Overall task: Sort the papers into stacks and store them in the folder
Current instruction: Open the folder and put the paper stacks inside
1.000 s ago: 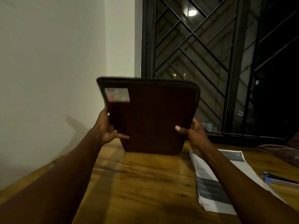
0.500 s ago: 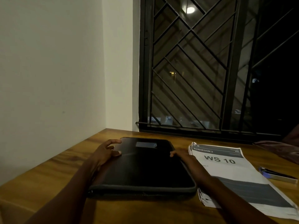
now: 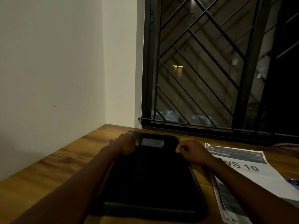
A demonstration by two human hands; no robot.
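Head view. The folder (image 3: 150, 175) lies flat and closed on the wooden counter (image 3: 48, 172), long axis running away from the person, far end near the window grille (image 3: 202, 70). A pale label (image 3: 151, 141) sits on its cover near the far edge. The papers (image 3: 239, 168) lie in a stack just beside the folder's right edge, none yet inside it.

The left hand (image 3: 125, 143) rests on the far left corner of the folder with fingers curled. Motion blur hides whether they clasp the edge. The right hand (image 3: 192, 152) is at the far right corner, fingers (image 3: 182, 147) curled, tips pinching at the folder's rim.

Handling, as judged:
- Folder: padded cover with a thick rounded border, probably semi-stiff and of moderate weight. The surface looks matt, so slip risk is low. Take hold at the rim or corners. If a zip runs round the border, grip its pull and brace the opposite corner with the other hand.
- Papers: light, limp and liable to fan out or crease. Square the stack, then lift it by both long edges with support underneath.
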